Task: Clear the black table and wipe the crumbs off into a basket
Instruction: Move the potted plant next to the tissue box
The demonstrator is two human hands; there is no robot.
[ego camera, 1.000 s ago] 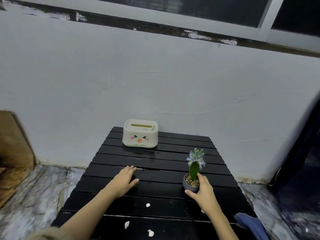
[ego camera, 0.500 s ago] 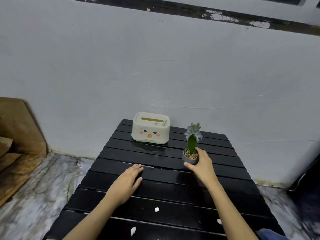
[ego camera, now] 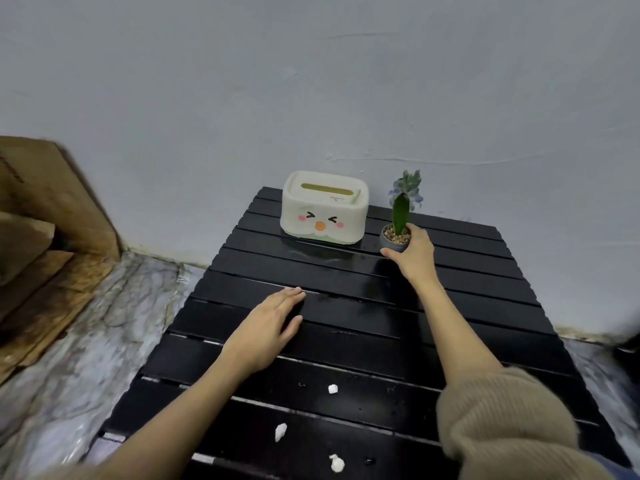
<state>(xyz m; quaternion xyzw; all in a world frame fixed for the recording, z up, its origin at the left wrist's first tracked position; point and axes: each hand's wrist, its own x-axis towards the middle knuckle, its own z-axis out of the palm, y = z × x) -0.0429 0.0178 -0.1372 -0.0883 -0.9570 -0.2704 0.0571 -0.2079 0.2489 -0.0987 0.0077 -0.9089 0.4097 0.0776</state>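
A black slatted table [ego camera: 485, 306] stands against a white wall. My right hand [ego camera: 414, 254] grips a small grey pot with a green plant [ego camera: 398, 223] at the table's far side, right beside a cream tissue box with a cartoon face [ego camera: 323, 209]. My left hand [ego camera: 266, 330] lies flat on the middle slats, fingers together, holding nothing. Three white crumbs lie on the near slats: one [ego camera: 332, 389], another [ego camera: 280, 432], and a third [ego camera: 336, 463].
Brown cardboard and wooden boards [ego camera: 45, 237] lean against the wall at the left. Marbled grey floor [ego camera: 86, 341] surrounds the table. A beige sleeve [ego camera: 509, 420] covers my right upper arm. No basket is in view.
My right hand has carried the potted plant from the near right of the table to the far side beside the tissue box. The left hand has stayed flat on the table. The view has tilted down.
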